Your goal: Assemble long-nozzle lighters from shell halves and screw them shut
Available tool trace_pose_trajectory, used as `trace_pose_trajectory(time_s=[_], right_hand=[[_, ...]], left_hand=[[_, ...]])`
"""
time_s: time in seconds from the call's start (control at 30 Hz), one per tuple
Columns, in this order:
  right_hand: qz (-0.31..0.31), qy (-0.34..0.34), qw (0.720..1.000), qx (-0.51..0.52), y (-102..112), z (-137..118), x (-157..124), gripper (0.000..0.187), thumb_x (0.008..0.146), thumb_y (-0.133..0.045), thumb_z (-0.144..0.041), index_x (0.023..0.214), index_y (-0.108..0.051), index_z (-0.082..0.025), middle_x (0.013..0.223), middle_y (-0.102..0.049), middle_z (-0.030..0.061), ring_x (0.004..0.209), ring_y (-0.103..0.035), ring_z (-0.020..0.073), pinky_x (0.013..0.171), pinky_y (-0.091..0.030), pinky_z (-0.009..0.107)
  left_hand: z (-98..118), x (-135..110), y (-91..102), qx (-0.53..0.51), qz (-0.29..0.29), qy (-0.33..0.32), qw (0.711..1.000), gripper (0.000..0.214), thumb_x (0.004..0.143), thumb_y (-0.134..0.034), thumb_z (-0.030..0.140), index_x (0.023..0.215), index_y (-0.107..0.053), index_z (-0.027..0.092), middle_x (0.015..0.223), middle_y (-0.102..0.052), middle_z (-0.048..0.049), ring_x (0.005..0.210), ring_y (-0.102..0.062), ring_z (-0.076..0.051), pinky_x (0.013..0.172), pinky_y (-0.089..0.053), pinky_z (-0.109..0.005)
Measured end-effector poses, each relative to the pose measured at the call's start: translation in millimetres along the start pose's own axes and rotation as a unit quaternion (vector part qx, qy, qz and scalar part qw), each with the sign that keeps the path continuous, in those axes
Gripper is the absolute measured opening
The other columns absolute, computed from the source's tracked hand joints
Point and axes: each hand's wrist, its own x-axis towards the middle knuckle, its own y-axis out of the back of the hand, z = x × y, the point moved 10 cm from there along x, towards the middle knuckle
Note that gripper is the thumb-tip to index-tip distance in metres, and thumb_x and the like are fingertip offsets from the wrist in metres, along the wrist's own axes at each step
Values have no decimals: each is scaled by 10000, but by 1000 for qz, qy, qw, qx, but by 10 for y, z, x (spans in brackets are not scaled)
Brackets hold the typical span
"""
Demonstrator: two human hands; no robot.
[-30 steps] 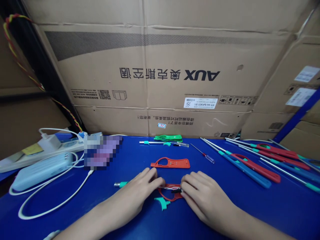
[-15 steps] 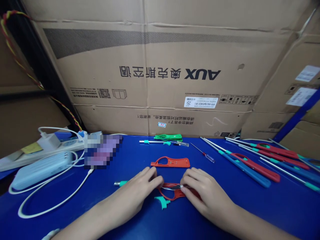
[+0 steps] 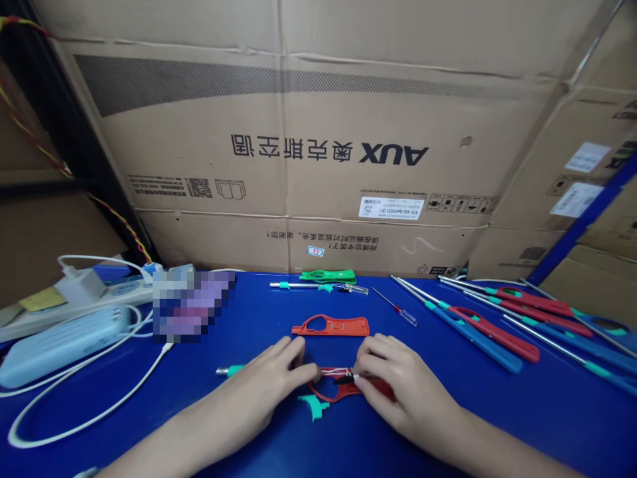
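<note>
Between my hands lies a red half-shell of a long-necked lighter (image 3: 343,393), its finger loop partly showing. My left hand (image 3: 279,375) is closed on its neck end, thumb and fingers pinching near the wires. A metal tube end (image 3: 221,372) with a turquoise collar (image 3: 235,370) sticks out left of that hand. My right hand (image 3: 393,372) pinches a small black igniter piece (image 3: 343,380) with white wires over the shell; the fingers cover the shell's right end. Just below lies a loose turquoise trigger (image 3: 314,406).
An orange-red shell half (image 3: 355,326) lies beyond my hands. Behind it are a green shell (image 3: 331,276) and a metal tube with wires (image 3: 303,286). A screwdriver (image 3: 405,315) and several lighters (image 3: 478,332) lie right; a power bank (image 3: 64,342) and cables left. Cardboard stands behind.
The black piece has shifted lower against the shell, and the white wires now show above it. Both hands stay in nearly the same place; the whole view has shifted slightly.
</note>
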Motion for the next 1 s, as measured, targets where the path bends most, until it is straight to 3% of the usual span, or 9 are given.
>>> trace_pose_trajectory(time_s=[0.37, 1.0], right_hand=[[-11, -22, 1000, -20, -100, 94, -9, 143, 852, -488, -87, 794, -571, -188, 824, -584, 27, 740, -521, 166, 674, -391, 290], [-16, 6, 998, -60, -141, 34, -29, 122, 872, -499, -123, 813, -586, -183, 834, -585, 38, 740, -511, 178, 673, -386, 303]], left_hand=[[14, 4, 2, -21, -2, -7, 1000, 746, 721, -328, -153, 1291, -468, 308, 1052, -481, -39, 980, -475, -215, 822, -437, -333], [11, 4, 26, -33, 14, -19, 999, 714, 734, -328, -119, 1296, -496, 288, 1057, -498, -51, 959, -480, -207, 824, -460, -326]])
